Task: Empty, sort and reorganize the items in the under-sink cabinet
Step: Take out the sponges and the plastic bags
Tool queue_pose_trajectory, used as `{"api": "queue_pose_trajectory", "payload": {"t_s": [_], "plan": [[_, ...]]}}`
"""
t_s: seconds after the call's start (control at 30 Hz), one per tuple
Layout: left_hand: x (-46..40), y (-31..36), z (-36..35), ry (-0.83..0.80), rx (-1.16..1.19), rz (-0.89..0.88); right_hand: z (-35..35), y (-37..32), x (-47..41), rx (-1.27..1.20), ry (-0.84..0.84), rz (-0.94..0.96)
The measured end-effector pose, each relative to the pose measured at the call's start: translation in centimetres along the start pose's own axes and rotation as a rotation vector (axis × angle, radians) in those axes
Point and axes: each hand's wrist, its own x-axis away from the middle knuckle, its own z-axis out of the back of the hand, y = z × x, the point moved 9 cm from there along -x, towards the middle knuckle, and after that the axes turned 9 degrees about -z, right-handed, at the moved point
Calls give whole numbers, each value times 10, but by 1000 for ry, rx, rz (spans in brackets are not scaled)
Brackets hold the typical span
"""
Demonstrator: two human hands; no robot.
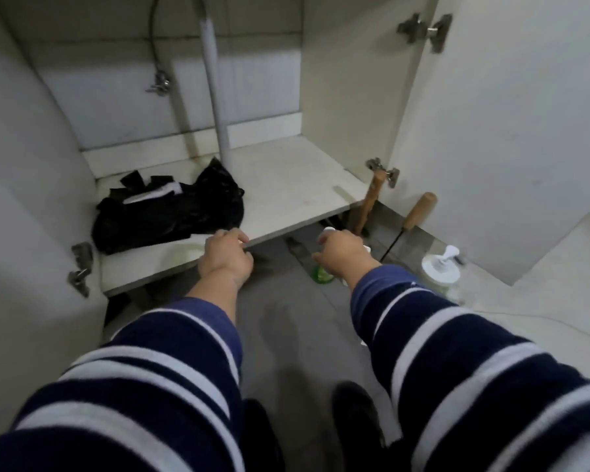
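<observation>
The under-sink cabinet is open, and its pale shelf (pixel 286 192) holds a crumpled black plastic bag (pixel 171 209) at the left. My left hand (pixel 227 258) rests at the shelf's front edge, fingers curled over something white that is mostly hidden. My right hand (pixel 341 252) is on the floor in front of the cabinet, closed around a green bottle (pixel 321 275) with a white cap (pixel 329 229) showing above my fingers.
Two wooden-handled tools (pixel 368 206) (pixel 419 211) lean by the right door (pixel 491 131). A clear pump bottle with a white top (pixel 441 265) stands on the grey floor (pixel 286 318). A grey drain pipe (pixel 215 80) runs down the cabinet's middle. The left door (pixel 24 199) stands open.
</observation>
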Motion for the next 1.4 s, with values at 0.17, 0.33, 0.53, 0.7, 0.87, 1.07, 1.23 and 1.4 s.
{"api": "queue_pose_trajectory", "payload": {"t_s": [0.17, 0.33, 0.53, 0.7, 0.87, 1.07, 1.23, 1.4], "plan": [[-21, -63, 46, 69, -26, 102, -24, -84, -8, -1, -35, 234], [-55, -119, 52, 159, -7, 169, -55, -161, -49, -18, -66, 391], [-103, -192, 13, 169, -76, 181, -103, -262, -111, -97, -46, 557], [-139, -239, -14, 134, -220, 189, -130, -336, -155, -59, 43, 676], [-161, -269, -29, 63, -249, 197, -161, -394, -200, -36, 33, 697], [-158, -273, -28, 184, -285, 158, -184, -435, -229, -24, 44, 716], [-160, -274, -27, 188, -265, 166, -191, -451, -243, 255, 102, 710], [-160, -277, -27, 179, -248, 175, -195, -445, -248, 253, 92, 581]]}}
